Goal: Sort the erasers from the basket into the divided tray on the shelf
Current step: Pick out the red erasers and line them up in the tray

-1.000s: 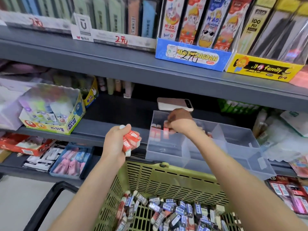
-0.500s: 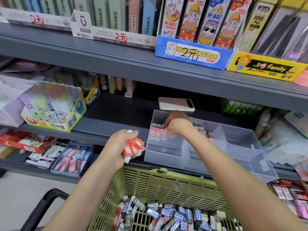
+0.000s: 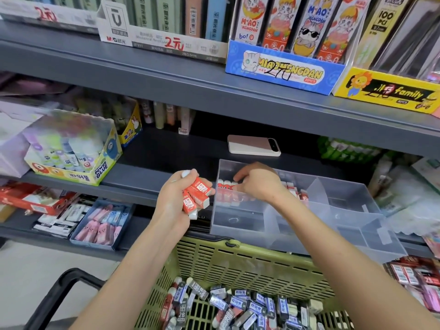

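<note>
My left hand (image 3: 175,198) grips a bundle of red-sleeved erasers (image 3: 197,196) just left of the clear divided tray (image 3: 338,225) on the middle shelf. My right hand (image 3: 258,184) reaches into the tray's back left compartment. Its curled fingertips pinch the end eraser of an upright row of red erasers (image 3: 225,186). More red erasers (image 3: 294,190) stand behind my wrist. Below, the green basket (image 3: 238,260) holds a heap of mostly blue-and-black-sleeved erasers (image 3: 238,303) with a few red ones.
A pink phone (image 3: 253,145) lies on the shelf behind the tray. A glue-stick box (image 3: 71,153) stands at left, and a blue box of pink erasers (image 3: 100,222) on the lower shelf. The upper shelf edge (image 3: 214,91) overhangs. The basket's black handle (image 3: 54,294) is at bottom left.
My right hand has lowered a red eraser into the row in the tray's back left compartment. My left hand with its bundle has shifted right, closer to the tray.
</note>
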`<state>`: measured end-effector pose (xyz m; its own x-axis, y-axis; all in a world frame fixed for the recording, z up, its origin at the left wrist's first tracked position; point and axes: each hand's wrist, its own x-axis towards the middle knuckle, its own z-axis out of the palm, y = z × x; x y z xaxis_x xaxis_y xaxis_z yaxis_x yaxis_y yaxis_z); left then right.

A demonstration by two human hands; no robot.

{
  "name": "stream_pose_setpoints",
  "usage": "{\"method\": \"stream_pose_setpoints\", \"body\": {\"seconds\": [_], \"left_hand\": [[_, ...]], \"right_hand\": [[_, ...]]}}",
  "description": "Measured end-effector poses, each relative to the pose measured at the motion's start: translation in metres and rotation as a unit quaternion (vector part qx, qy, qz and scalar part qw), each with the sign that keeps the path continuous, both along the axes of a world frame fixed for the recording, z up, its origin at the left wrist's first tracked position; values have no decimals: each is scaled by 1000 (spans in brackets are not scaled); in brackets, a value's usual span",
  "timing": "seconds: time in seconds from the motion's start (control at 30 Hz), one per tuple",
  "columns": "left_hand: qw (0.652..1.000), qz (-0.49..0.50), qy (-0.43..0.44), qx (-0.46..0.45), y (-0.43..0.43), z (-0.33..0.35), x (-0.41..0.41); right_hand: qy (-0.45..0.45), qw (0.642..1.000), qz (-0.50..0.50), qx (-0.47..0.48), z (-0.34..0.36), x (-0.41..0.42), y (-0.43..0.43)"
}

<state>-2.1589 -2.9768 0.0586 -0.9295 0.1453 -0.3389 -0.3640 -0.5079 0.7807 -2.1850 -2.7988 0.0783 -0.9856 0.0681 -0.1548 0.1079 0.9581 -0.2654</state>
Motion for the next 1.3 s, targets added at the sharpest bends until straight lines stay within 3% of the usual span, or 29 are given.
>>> {"method": "stream_pose_setpoints", "body": {"seconds": [0.13, 0.2, 0.27, 0.33, 0.53, 0.7, 0.87, 1.13, 1.3], "left_hand": [[999, -2, 15, 28, -2, 1, 2], [999, -9, 28, 28, -2, 1, 3], [999, -18, 45, 20, -2, 1, 3], [998, -27, 59, 14, -2, 2, 3], [994, -32, 106, -1, -1, -1, 4], [989, -54, 139, -18, -1, -4, 11], [988, -83, 133, -7, 2, -2, 16], [990, -69, 124, -21, 2, -5, 15], [991, -60, 116, -16, 2, -5, 15]], "right_hand": [[4, 1000, -3, -9, 2, 4, -1], [80, 997, -8, 12, 7, 11, -7], [154, 984, -11, -93, 15, 24, -18], [138, 950, -15, -279, 24, 38, -31], [29, 898, -41, -436, 22, 54, -50], [-21, 917, 16, -398, 26, 56, -42], [-75, 900, 57, -426, 36, 57, -33], [-83, 899, 91, -420, 38, 61, -33], [-30, 906, 70, -416, 35, 61, -30]]}}
